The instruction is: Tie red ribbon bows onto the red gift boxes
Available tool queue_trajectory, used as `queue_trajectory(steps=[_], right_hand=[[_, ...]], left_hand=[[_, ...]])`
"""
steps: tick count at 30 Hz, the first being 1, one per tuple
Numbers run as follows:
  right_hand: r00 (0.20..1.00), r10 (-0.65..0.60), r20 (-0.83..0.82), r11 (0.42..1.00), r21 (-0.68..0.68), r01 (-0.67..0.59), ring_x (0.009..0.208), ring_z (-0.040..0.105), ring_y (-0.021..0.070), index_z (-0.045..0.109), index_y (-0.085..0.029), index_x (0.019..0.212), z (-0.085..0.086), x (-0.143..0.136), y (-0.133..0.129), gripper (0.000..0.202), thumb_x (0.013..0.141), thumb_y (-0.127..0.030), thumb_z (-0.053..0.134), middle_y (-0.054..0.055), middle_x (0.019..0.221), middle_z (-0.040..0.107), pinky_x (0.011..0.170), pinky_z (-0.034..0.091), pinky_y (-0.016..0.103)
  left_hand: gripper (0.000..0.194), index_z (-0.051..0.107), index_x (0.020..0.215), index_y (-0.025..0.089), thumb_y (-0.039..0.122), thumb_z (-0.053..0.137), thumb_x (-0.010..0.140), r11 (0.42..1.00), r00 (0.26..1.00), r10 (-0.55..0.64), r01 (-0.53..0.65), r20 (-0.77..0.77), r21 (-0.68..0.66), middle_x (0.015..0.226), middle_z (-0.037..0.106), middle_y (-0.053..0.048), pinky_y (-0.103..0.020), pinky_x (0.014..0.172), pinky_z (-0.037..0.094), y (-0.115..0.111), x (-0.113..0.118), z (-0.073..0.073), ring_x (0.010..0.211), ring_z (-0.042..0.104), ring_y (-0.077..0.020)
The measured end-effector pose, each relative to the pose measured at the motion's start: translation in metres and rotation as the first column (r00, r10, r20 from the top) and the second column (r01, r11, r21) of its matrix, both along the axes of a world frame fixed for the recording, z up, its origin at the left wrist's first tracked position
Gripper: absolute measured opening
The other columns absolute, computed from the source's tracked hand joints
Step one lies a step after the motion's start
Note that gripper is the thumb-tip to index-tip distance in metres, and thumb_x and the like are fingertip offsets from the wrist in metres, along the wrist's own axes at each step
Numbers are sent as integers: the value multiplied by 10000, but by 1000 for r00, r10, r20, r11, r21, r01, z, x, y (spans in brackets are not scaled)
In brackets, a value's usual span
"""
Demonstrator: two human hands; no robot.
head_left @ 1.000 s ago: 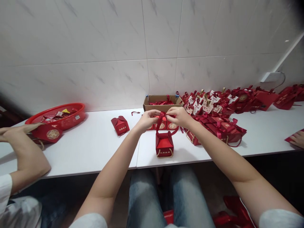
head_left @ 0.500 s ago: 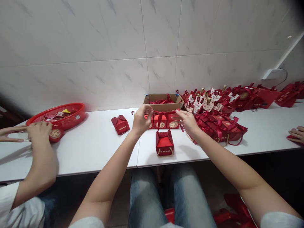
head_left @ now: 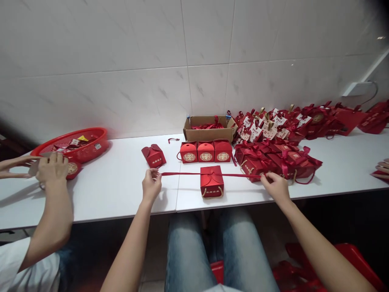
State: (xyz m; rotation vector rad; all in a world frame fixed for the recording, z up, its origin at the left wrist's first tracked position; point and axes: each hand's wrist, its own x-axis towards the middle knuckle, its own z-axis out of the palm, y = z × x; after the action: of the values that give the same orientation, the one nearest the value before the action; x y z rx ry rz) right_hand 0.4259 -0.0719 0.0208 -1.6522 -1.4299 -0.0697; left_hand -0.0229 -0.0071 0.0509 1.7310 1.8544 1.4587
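A red gift box (head_left: 212, 187) with gold cord handles stands near the table's front edge, its top flaps folded shut. Across its top runs a dark red ribbon (head_left: 182, 174), crossed at the middle and pulled taut to both sides. My left hand (head_left: 152, 184) pinches the left end of the ribbon. The right end is pinched by my right hand (head_left: 276, 185), in front of a pile of ribboned boxes (head_left: 270, 162). Behind the gift box sit three red boxes (head_left: 206, 152) in a row, with round gold labels. One more small red box (head_left: 153, 156) lies to the left.
A cardboard box (head_left: 209, 134) of red ribbons stands by the wall. Many tagged red bags (head_left: 267, 123) line the back right. At left, a co-worker's hands (head_left: 53, 170) are beside a red basket (head_left: 91, 148) of wrapped sweets. Another person's hand (head_left: 383, 167) shows at far right.
My hands have moved down and far apart, drawing the raised ribbon out straight and tight over the box. The box's top flaps have come together.
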Motion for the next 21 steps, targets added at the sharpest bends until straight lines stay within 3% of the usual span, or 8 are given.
queue_trajectory(steps=[2,5,12,16,18,21], right_hand=[[1000,-24,12,1000,-20,24,491,459,122,507,-170,537,-7,5,-6,312,736,-406,466,17,524,502,536,343,237],[999,-47,1,999,-17,48,486,457,124,492,-173,532,-6,5,-11,318,734,-417,458,17,518,494,537,348,244],[999,-50,-15,998,-31,49,534,499,156,546,-179,584,1,9,-13,316,754,-431,459,50,588,555,567,404,284],[998,13,-59,1000,-2,-13,629,569,175,650,-149,903,11,11,-14,340,746,-420,517,96,826,624,620,488,321],[995,41,-87,994,104,-32,754,599,188,636,-150,1026,25,0,-13,371,767,-400,548,122,976,606,673,517,331],[972,210,-106,964,189,-188,905,602,204,665,-182,975,47,-35,-5,264,815,-352,543,109,1009,614,775,520,337]], left_hand=[[202,486,895,198,274,512,710,997,1000,3,-4,-22,-73,779,609,-25,-283,595,460,1,-1,-16,605,548,-149],[194,479,895,202,273,488,714,991,999,12,-18,-49,-130,795,610,-24,-290,589,443,3,3,-25,540,500,-138],[173,484,905,208,227,471,734,989,994,42,-56,-106,-137,825,591,-55,-383,755,445,5,4,-17,719,558,-213],[232,528,910,200,152,492,686,996,978,25,-43,-208,-84,925,580,-87,-495,942,344,0,16,-4,942,538,-272],[247,537,956,205,172,508,713,999,978,-37,38,-203,0,1046,565,-101,-489,988,315,-6,34,6,1080,486,-278],[237,534,1018,222,287,522,791,940,934,-341,342,-104,-6,1165,544,-84,-416,950,393,-14,70,18,1153,471,-242]])
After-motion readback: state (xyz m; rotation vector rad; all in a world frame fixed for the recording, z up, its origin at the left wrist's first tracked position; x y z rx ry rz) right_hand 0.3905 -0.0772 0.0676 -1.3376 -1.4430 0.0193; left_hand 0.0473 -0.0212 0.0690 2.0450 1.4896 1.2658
